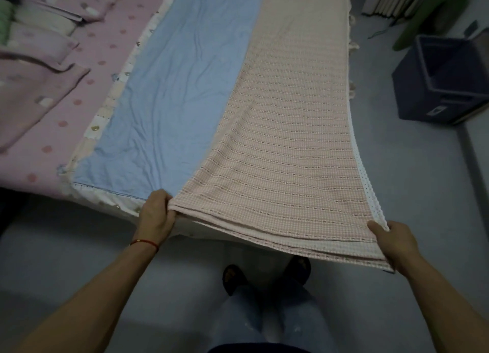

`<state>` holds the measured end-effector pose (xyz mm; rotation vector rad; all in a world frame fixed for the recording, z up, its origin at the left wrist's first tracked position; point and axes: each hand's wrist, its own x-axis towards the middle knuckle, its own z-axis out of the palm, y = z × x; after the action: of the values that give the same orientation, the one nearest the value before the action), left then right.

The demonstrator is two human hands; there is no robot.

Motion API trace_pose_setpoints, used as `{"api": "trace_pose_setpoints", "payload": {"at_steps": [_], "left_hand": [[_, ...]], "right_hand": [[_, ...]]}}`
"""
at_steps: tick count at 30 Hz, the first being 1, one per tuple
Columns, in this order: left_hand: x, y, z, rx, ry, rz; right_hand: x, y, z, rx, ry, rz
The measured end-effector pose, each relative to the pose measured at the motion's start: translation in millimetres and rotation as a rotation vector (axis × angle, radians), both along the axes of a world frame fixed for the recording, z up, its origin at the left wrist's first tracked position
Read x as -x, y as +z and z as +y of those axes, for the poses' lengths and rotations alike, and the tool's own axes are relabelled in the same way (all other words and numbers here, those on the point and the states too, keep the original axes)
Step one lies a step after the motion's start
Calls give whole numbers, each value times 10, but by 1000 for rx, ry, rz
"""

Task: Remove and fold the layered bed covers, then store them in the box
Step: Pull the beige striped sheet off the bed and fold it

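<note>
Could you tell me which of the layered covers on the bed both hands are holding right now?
The pink checked cover, folded lengthwise. The left hand and right hand grip its near corners; the blue cover beside it lies flat, unheld.

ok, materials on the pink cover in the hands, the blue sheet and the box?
Pink cover: looks like woven, waffle-textured cotton, matte; fine grid with darker stitched rows. Blue sheet: smooth thin fabric, probably cotton, matte; soft creases. Box: likely rigid plastic, dark blue; straight moulded walls and rim, but the dim light leaves it open.
</note>
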<state>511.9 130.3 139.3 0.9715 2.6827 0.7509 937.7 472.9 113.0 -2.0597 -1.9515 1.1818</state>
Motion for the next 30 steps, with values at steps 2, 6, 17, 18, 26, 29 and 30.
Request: {"api": "trace_pose_setpoints", "payload": {"at_steps": [2, 6, 17, 18, 26, 29, 30], "left_hand": [[-79, -8, 3, -28, 133, -106], [-209, -159, -43, -16, 235, -400], [-146, -462, -269, 163, 1, -268], [-148, -482, -258, 155, 32, -328], [-126, -470, -164, 94, 111, -545], [-33, -401, -165, 106, 61, -577], [-3, -362, -156, 109, 51, -578]], "right_hand": [[-89, 5, -31, -19, 15, -6], [-189, -82, -113, 14, 29, -40], [-298, -320, -285, 55, 4, -84], [-305, -337, -281, 53, -2, -98], [-257, -303, -209, 56, -48, -150], [-211, -245, -178, 16, -22, -169], [-198, -225, -167, 1, -11, -182]]}}
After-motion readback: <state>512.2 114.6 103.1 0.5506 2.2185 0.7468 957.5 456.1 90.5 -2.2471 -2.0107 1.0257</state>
